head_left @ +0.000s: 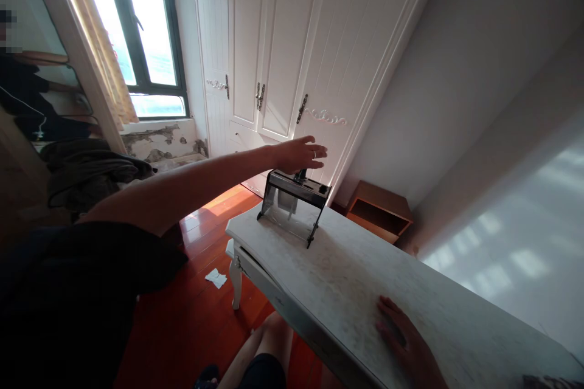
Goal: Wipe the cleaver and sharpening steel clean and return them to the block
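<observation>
My left hand [301,155], with a ring on one finger, reaches out over a device with a black frame and clear plastic sides [292,209]. Its fingers are stretched out and apart. A short black post [300,175] on top of the device is just below the palm; I cannot tell whether they touch. The device stands upright near the far left end of a white marbled tabletop [347,273]. Closer to me, my right hand [404,340] rests on the same tabletop, fingers extended, holding nothing that I can see.
White wardrobe doors [283,42] rise behind the table. A small brown open-fronted cabinet [381,209] stands beyond its far edge. White paper [216,278] lies on the red wooden floor [196,304]. Dark clothes [91,170] are piled at left, beside a mirror reflecting a person.
</observation>
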A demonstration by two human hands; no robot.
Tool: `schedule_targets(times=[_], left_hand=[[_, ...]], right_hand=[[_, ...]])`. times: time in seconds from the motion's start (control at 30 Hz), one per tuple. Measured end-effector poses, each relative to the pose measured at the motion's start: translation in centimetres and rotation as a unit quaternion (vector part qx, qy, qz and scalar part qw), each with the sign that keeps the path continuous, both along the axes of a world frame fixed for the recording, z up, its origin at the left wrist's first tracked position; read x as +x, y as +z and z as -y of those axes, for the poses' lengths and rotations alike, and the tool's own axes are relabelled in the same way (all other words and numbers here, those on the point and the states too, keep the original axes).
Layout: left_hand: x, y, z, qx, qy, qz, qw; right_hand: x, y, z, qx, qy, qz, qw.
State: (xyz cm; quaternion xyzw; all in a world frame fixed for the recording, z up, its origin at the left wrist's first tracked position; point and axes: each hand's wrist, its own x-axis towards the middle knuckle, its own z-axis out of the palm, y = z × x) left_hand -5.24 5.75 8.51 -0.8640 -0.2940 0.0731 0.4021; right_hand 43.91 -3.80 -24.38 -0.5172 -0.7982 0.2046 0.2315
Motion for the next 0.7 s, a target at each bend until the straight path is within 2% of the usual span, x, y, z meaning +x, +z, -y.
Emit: schedule_targets(times=[0.1, 0.13, 0.17, 0.2, 0.27, 0.33, 0.37, 0.4, 0.43, 0.47, 0.57, 0.63, 0.7], left_hand=[[-1.3, -1.1, 1.7, 0.024, -0.013, 0.172, 0.985], [-1.9, -1.9, 2.2, 0.048, -0.015, 0.256, 0.965], [-2.5, -2.8, 2.5, 0.082, -0.012, 0.355, 0.931], [-3.0, -4.0, 2.6, 0.120, -0.001, 0.464, 0.878], [-3.9, -6.7, 2.5, 0.164, 0.027, 0.665, 0.729], [-4.2, -9.7, 2.0, 0.133, 0.058, 0.814, 0.563], [-4.1, -11.2, 1.8, 0.106, 0.076, 0.857, 0.498], [-3.9, -12.6, 1.5, 0.077, 0.090, 0.884, 0.451], [-3.5, -14.0, 1.3, 0.045, 0.104, 0.901, 0.419], [-3.1, -15.3, 1.2, 0.018, 0.114, 0.910, 0.399], [-2.0, -18.3, 0.9, -0.054, 0.119, 0.917, 0.378], [-1.8, -19.6, 0.8, -0.073, 0.107, 0.920, 0.369], [-2.0, -20.2, 0.8, -0.090, 0.099, 0.921, 0.365]], right_hand=[[-0.8, 0.7, -0.4, -0.022, -0.012, -0.050, 0.998], [-1.4, 1.1, -0.7, -0.033, -0.014, -0.071, 0.997], [-2.2, 1.6, -1.1, -0.047, -0.015, -0.097, 0.994], [-3.3, 2.2, -1.6, -0.060, -0.016, -0.124, 0.990], [-6.1, 3.8, -3.0, -0.089, -0.023, -0.197, 0.976], [-9.7, 5.7, -5.0, -0.084, -0.008, -0.280, 0.956], [-11.6, 6.8, -6.1, -0.085, 0.009, -0.314, 0.946], [-13.6, 7.8, -7.3, -0.095, 0.023, -0.344, 0.934], [-15.6, 8.7, -8.4, -0.101, 0.033, -0.372, 0.922], [-17.5, 9.5, -9.5, -0.105, 0.044, -0.390, 0.914], [-22.4, 10.6, -12.2, -0.142, 0.066, -0.382, 0.911], [-24.8, 10.4, -13.3, -0.178, 0.053, -0.368, 0.911], [-26.4, 9.9, -13.8, -0.170, 0.076, -0.385, 0.904]])
